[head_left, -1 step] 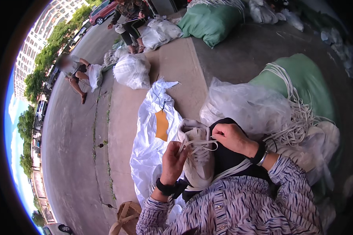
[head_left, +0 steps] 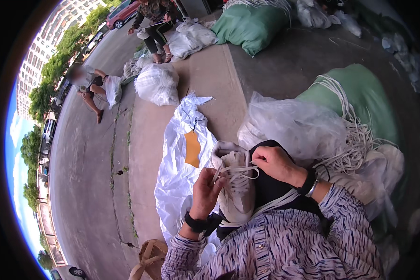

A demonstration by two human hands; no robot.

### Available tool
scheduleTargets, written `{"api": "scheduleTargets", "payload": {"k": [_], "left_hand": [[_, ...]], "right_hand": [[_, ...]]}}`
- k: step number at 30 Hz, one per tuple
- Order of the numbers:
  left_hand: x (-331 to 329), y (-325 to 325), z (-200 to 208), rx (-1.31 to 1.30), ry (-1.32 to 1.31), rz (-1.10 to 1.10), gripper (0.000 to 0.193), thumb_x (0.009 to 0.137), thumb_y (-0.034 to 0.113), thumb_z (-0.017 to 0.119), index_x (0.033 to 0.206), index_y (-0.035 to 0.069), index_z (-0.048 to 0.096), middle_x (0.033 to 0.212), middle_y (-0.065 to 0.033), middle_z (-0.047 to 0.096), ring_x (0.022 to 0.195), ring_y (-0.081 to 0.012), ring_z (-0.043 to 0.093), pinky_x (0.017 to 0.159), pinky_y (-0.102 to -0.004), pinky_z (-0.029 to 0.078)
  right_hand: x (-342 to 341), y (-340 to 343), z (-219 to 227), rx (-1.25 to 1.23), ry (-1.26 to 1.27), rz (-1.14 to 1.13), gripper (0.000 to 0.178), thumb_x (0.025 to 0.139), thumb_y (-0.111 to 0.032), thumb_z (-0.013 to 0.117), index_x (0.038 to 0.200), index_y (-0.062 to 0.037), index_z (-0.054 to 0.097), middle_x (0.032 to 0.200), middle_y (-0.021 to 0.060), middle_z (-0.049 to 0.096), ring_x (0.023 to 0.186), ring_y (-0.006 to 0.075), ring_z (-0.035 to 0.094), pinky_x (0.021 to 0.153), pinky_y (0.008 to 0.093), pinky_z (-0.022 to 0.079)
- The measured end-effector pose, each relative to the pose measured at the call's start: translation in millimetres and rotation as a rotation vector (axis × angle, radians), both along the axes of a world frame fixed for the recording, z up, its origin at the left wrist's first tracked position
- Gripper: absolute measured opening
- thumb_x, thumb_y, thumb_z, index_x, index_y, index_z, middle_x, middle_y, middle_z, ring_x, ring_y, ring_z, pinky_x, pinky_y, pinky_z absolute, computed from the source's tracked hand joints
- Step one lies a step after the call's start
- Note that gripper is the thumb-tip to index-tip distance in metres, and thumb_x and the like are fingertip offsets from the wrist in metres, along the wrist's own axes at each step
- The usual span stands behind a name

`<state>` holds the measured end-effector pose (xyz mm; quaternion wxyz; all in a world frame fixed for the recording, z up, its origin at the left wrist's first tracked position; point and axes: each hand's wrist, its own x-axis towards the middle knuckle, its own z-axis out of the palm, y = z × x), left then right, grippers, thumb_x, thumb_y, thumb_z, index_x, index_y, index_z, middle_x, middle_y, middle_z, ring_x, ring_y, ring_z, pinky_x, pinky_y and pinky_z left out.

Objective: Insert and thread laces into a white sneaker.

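A pale white sneaker [head_left: 235,203] rests upright on my lap, its opening away from me and its toe pointing toward me. White shoelace [head_left: 241,169] runs through its eyelets and forms a loose loop over the tongue. My left hand [head_left: 205,193] pinches one part of that lace at the shoe's left side. On the other side, my right hand [head_left: 274,162] is closed in a pinch on the lace near the top eyelets. Black cloth [head_left: 269,186] covers my lap beneath the shoe. Several loose white laces [head_left: 280,201] lie across the cloth, close to my shirt.
To the right are a clear plastic bag [head_left: 291,126], a heap of white laces [head_left: 354,147], more pale shoes [head_left: 382,170] and a green sack [head_left: 359,95]. A white sack [head_left: 179,175] with an orange tag [head_left: 192,149] lies left. Two people sit farther off among bags.
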<state>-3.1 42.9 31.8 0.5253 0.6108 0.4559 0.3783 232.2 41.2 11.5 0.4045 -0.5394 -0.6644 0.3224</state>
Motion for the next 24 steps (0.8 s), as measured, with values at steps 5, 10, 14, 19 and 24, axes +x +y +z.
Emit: {"api": "scheduleTargets", "payload": {"k": [5,10,14,19,24], "left_hand": [[-33.8,17.2,10.7,-0.181,-0.094,0.147,0.024,0.095,0.026,0.051,0.083,0.005,0.053,0.057,0.006,0.041,0.048,-0.0021,0.034,0.044,-0.0192,0.03],[-74.6,36.6,25.8,-0.212,-0.511,0.439,0.019,0.097,0.025,0.046,0.092,0.008,0.053,0.061,0.0037,0.046,0.049,-0.004,0.036,0.047,-0.0202,0.033],[-92.3,44.6,23.9,-0.171,-0.587,0.465,0.028,0.096,0.019,0.047,0.119,0.004,0.051,0.08,0.0011,0.06,0.061,-0.0038,0.047,0.054,-0.0198,0.041],[-59.0,35.7,17.1,-0.282,-0.218,0.157,0.028,0.094,0.015,0.05,0.118,0.002,0.053,0.096,-0.004,0.066,0.071,-0.0049,0.055,0.058,-0.0195,0.044],[-10.9,22.1,-2.2,-0.118,0.098,0.044,0.019,0.095,0.016,0.05,0.1,-0.001,0.059,0.089,-0.004,0.065,0.071,-0.0078,0.056,0.061,-0.0212,0.045]], "right_hand": [[-1.6,-3.1,-0.1,0.197,-0.322,0.015,0.008,0.077,-0.01,0.061,0.074,-0.004,0.056,0.07,0.0101,0.059,0.068,0.0282,0.059,0.061,0.0366,0.047],[-16.6,1.9,-0.2,0.119,-0.347,0.06,0.008,0.076,-0.009,0.06,0.075,-0.0037,0.055,0.069,0.0107,0.06,0.067,0.0298,0.06,0.061,0.0388,0.047],[-3.0,11.8,6.7,-0.108,-0.105,0.143,0.007,0.076,-0.008,0.059,0.08,-0.0038,0.054,0.069,0.0118,0.061,0.066,0.0303,0.062,0.061,0.0391,0.048],[-0.4,21.8,30.9,0.059,-0.502,0.335,0.013,0.077,-0.008,0.059,0.089,-0.0056,0.055,0.071,0.014,0.063,0.071,0.0316,0.064,0.063,0.0406,0.049],[-3.5,31.9,48.9,0.091,-0.696,0.546,0.017,0.077,-0.006,0.056,0.093,-0.0058,0.061,0.074,0.0172,0.064,0.076,0.033,0.065,0.07,0.0424,0.051]]}}
